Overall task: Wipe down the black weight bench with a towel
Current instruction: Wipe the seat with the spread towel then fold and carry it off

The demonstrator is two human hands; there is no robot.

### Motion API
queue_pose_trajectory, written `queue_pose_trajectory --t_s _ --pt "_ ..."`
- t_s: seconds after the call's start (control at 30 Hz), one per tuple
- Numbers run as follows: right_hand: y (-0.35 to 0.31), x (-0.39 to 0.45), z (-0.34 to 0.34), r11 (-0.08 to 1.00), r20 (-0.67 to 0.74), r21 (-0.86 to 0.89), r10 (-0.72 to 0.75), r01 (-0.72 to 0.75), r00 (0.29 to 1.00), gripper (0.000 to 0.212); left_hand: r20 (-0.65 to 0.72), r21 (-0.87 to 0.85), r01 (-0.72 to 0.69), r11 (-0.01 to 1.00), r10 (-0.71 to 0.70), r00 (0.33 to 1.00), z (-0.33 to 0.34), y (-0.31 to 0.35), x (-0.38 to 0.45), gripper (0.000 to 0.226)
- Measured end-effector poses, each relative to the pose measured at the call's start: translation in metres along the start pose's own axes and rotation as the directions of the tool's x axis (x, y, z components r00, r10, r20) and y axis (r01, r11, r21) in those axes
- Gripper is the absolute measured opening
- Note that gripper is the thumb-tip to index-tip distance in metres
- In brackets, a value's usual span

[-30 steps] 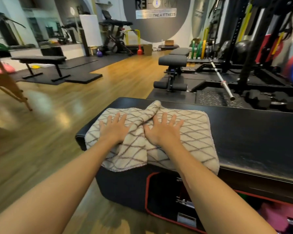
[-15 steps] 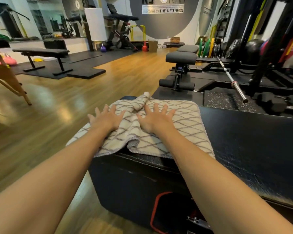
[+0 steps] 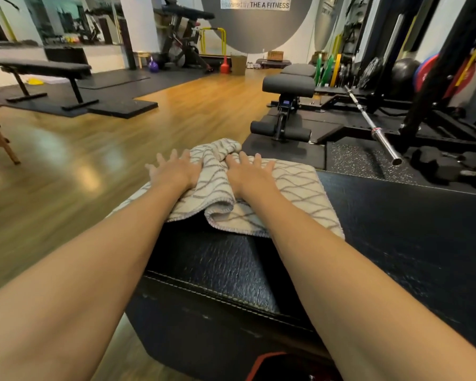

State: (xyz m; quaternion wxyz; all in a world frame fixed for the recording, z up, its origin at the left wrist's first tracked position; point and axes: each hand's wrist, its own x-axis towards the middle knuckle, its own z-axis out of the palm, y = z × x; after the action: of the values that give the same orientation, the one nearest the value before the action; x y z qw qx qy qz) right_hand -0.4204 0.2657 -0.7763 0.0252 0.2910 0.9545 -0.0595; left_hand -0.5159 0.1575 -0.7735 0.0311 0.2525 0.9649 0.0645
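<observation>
Nearest the camera, both forearms extend forward over the black weight bench (image 3: 396, 243), whose textured padded top and stitched front edge fill the lower centre and right of the view. A red-trimmed object below the bench edge is cut off by the bottom of the frame and cannot be identified.

The towel (image 3: 294, 188), cream with a grey wavy lattice pattern, lies on the far left end of the bench top. Its middle is bunched into a ridge between the two hands, and its left portion is hidden behind the left forearm.

The left hand (image 3: 173, 170) lies flat, fingers spread and straight, on the left part of the towel; its fingertips are blurred and reach past the towel toward the floor side. The right hand (image 3: 249, 171) presses flat on the towel just right of the ridge, fingers straight and slightly spread. Neither hand curls round the cloth.

Beyond the bench, on rubber matting, stands an adjustable bench (image 3: 287, 86) with foam rollers. To its right a barbell (image 3: 374, 127) slants toward the camera, with dumbbells (image 3: 445, 166) beside it and a dark rack frame partly cut off at the right edge. Across the wooden floor (image 3: 121, 149) on the left stands a flat bench (image 3: 41, 68). At the far wall are a purple kettlebell (image 3: 153, 66) and an exercise bike (image 3: 182, 48), its details indistinct.
</observation>
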Motion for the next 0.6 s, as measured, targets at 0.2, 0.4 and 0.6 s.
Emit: queue_pose_trajectory --t_s 0.2,0.4,0.6 --pt "0.005 -0.026 -0.003 1.000 -0.008 0.011 -0.028 0.028 1.000 0.067 -0.014 0.016 -0.036 0.999 0.036 0.999 -0.004 0.002 -0.026 0.061" --pt "0.028 -0.092 -0.008 0.998 0.011 0.047 -0.043 0.043 0.999 0.068 0.009 0.063 -0.054 0.997 0.054 0.998 0.000 0.008 -0.067 0.060" --pt "0.079 -0.151 -0.010 0.995 0.016 0.102 0.014 -0.015 1.000 0.079 0.045 0.026 -0.080 0.996 0.079 0.996 0.002 0.033 -0.110 0.071"
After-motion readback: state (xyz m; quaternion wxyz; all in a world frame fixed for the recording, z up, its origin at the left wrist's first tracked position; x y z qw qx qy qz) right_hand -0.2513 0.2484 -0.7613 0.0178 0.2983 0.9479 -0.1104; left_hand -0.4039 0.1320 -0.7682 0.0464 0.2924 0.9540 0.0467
